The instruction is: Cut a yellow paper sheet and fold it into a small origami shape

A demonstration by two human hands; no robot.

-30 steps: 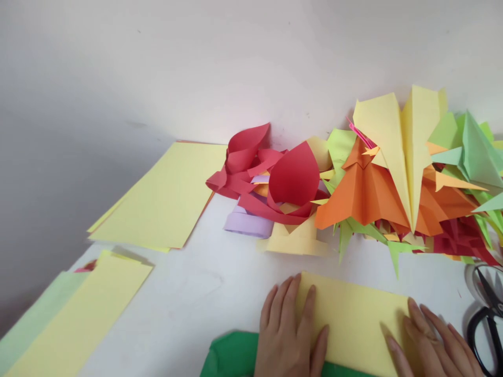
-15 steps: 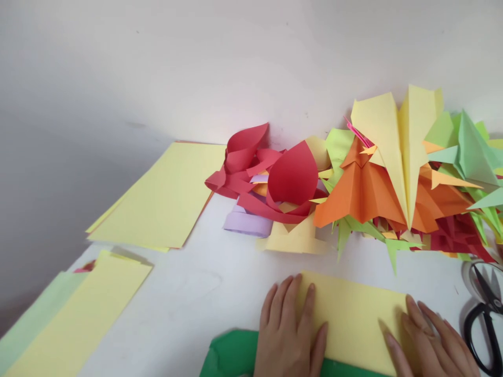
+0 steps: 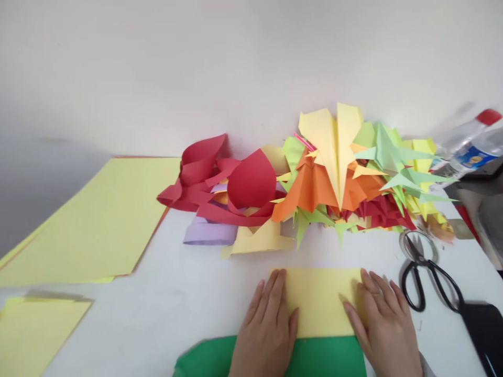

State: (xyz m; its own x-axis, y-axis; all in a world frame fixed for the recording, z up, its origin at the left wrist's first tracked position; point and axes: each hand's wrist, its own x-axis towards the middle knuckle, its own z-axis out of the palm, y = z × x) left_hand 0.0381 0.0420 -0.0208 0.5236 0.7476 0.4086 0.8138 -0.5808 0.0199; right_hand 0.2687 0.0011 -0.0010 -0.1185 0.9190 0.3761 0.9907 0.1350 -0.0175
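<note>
A yellow sheet of paper (image 3: pixel 320 303) lies flat on the table, its near edge over a green sheet (image 3: pixel 326 356). My left hand (image 3: pixel 267 324) rests on the yellow sheet's left end, fingers stretched forward and thumb apart. On the right end lies my right hand (image 3: pixel 383 319), its fingers spread and the thumb pointing inward. Both palms face down, and neither hand grips anything. Black-handled scissors (image 3: pixel 420 262) lie to the right of my right hand with their blades parted.
Folded red paper (image 3: pixel 251 178), an orange paper shape (image 3: pixel 310 183) and a pale yellow paper plane (image 3: pixel 334 141) are piled by the wall. Large yellow sheets (image 3: pixel 98 220) lie left. A plastic bottle (image 3: pixel 471 146), a roll of clear tape (image 3: pixel 434 243) and a black object (image 3: pixel 485 330) are right.
The view has swung to the right, bringing the bottle and the whole scissors into sight. The yellow sheet now lies straighter to the view, with both hands still flat on its ends.
</note>
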